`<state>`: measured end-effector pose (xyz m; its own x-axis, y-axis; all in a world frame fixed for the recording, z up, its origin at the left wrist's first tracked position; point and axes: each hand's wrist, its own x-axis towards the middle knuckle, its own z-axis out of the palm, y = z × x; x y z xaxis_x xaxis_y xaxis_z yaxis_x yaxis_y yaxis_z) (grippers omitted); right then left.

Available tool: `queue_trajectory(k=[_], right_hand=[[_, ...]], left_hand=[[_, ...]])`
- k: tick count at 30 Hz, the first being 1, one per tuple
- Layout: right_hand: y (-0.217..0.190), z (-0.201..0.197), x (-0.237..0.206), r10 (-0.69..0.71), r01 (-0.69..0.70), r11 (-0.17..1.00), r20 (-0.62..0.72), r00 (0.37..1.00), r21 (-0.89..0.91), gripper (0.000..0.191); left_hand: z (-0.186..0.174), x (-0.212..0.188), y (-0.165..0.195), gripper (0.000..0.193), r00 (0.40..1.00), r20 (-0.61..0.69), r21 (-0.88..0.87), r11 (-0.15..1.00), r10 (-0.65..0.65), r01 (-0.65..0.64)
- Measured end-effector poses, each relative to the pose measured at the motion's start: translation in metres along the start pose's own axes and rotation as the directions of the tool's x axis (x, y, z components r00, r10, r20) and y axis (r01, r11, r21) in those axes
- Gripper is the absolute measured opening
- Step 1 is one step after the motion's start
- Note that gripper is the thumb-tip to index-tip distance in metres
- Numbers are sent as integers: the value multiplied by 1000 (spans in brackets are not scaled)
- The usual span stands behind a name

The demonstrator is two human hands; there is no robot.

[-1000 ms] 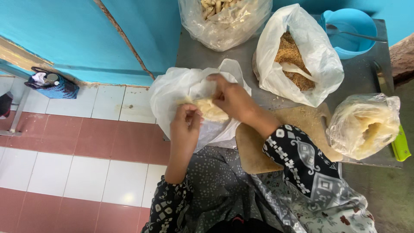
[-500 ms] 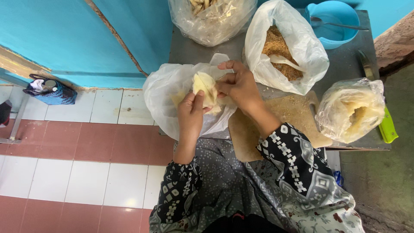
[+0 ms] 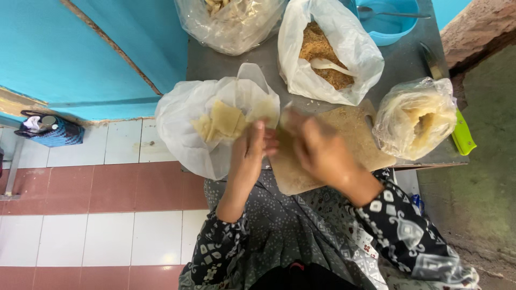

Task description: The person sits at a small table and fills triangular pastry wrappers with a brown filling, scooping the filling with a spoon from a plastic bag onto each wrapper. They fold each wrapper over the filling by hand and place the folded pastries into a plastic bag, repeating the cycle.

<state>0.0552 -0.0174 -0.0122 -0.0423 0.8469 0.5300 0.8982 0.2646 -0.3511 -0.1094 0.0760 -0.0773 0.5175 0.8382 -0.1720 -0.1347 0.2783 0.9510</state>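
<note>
**Two hands at a bag of pale wrapper sheets — grey surface, seen from above**

Left hand (image 3: 251, 153): forearm rises from the patterned sleeve toward the surface (image 3: 236, 67), wrist straight, palm turned inward. Its fingers (image 3: 258, 134) lie together and extended, tips at the mouth of the white plastic bag (image 3: 188, 129), touching the stack of pale yellow sheets (image 3: 223, 121) inside it. No clamped grip is visible.

Right hand (image 3: 317, 147): forearm enters from the lower right, back of the hand up, over the wooden cutting board (image 3: 349, 134). The hand is blurred; it appears to pinch a thin pale sheet (image 3: 269, 110) just beside the left fingertips, but whether the fingers are closed on it cannot be told.

Sheets: most sit in the white bag, which overhangs the near-left edge of the surface; the bag is open and slumped.

Nearby items —
- White bag of brown crumbs (image 3: 328, 51) with a white spoon (image 3: 330, 65) lying in it, behind the board.
- Clear bag of pale pieces (image 3: 228, 21), at the back left.
- Clear bag of rolled pale sheets (image 3: 416, 118), right of the board.
- Blue bowl (image 3: 389, 24) holding a metal spoon, at the back right.
- Green-handled knife (image 3: 462, 137) at the right edge.
</note>
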Motion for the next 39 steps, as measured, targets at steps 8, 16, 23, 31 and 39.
queue_trajectory(k=[8, 16, 23, 31, 39], right_hand=[[-20, -12, -51, 9, -34, 992, -199, 980, -122, 68], [13, -12, -103, 764, -601, 445, 68, 641, 664, 54], [65, -75, -136, 473, -602, 746, -409, 781, -287, 39], [131, -84, -171, 547, -557, 723, -154, 823, -408, 48], [105, -88, -165, 566, -630, 776, -404, 719, -33, 31]], left_hand=[[38, -26, -47, 31, 962, 253, -520, 824, -101, 223], [69, -28, -66, 24, 987, 127, 75, 991, 102, -112], [85, -33, -51, 28, 805, 268, 770, 384, 530, -509], [84, -38, -39, 57, 814, 319, 780, 353, 485, -517], [66, -28, -38, 53, 886, 174, 726, 552, 431, -411]])
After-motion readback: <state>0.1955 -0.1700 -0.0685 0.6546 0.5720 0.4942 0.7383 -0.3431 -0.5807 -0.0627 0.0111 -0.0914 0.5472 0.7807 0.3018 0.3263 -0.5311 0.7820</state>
